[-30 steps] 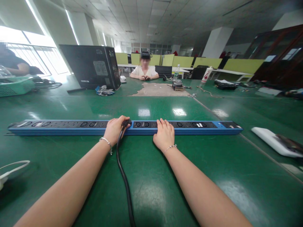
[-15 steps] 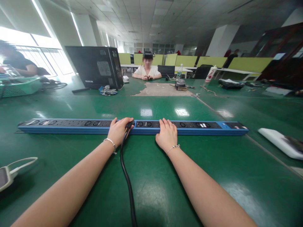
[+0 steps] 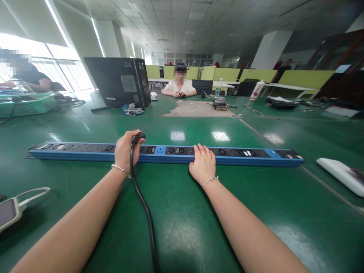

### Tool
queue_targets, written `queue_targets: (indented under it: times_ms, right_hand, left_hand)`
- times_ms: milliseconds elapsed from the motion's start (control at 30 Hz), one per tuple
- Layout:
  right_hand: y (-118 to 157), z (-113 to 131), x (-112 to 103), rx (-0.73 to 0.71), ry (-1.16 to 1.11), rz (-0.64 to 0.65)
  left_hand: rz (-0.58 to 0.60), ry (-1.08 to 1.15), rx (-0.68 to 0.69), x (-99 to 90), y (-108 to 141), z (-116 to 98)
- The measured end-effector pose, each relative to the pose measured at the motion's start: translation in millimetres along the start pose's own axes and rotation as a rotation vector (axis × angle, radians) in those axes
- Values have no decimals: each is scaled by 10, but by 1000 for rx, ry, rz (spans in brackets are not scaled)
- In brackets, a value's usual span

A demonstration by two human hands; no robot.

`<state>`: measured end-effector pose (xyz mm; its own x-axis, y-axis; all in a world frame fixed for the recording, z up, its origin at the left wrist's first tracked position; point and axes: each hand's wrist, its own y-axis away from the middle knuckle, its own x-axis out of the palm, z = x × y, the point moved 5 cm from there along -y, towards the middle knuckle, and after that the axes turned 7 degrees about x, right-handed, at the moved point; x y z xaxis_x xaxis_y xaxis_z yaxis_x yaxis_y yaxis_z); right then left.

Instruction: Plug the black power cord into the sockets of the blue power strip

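A long blue power strip [image 3: 160, 159] with black socket panels lies crosswise on the green table. My left hand [image 3: 125, 149] is closed round a black power plug [image 3: 139, 137], lifted above the strip and apart from its sockets. From the plug a thick black cable [image 3: 145, 206] runs down to the near edge of view. Just right of the strip's middle, my right hand [image 3: 203, 161] grips the strip, its fingers laid over the top to the far edge and its palm at the front side. A blue socket panel [image 3: 160, 150] shows between both hands.
A black computer case [image 3: 116, 81] stands at the back left, with gloves [image 3: 132, 110] before it. A phone [image 3: 8, 214] with a white cable lies at left, a white object [image 3: 339, 176] at right. Another person [image 3: 179, 85] sits opposite; a green basket [image 3: 28, 104] is far left.
My left hand has pulled the plug up off the blue socket panel and moved left with it. The right hand stays in place on the strip. The view has shifted slightly.
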<state>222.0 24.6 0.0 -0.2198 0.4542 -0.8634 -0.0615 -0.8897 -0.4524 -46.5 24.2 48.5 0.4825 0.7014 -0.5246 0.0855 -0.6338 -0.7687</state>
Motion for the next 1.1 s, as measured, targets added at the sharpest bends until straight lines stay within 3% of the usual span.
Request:
queue_targets:
  times_ms: [167, 300, 600, 767, 967, 1100]
  right_hand:
    - [-5, -6, 3, 4, -2, 3]
    - [-6, -4, 1, 2, -4, 2]
    - [-8, -9, 4, 0, -3, -2]
    - [-8, -8, 4, -2, -5, -1]
    - [-8, -10, 3, 2, -4, 8]
    - [-8, -9, 3, 5, -1, 8]
  left_hand:
    - [126, -32, -182, -152, 37, 627]
    - [205, 5, -206, -150, 82, 839]
    - [340, 64, -38, -92, 93, 751]
    - [313, -3, -52, -123, 149, 716]
    - [296, -39, 60, -133, 186, 684]
    - [307, -58, 56, -140, 181, 670]
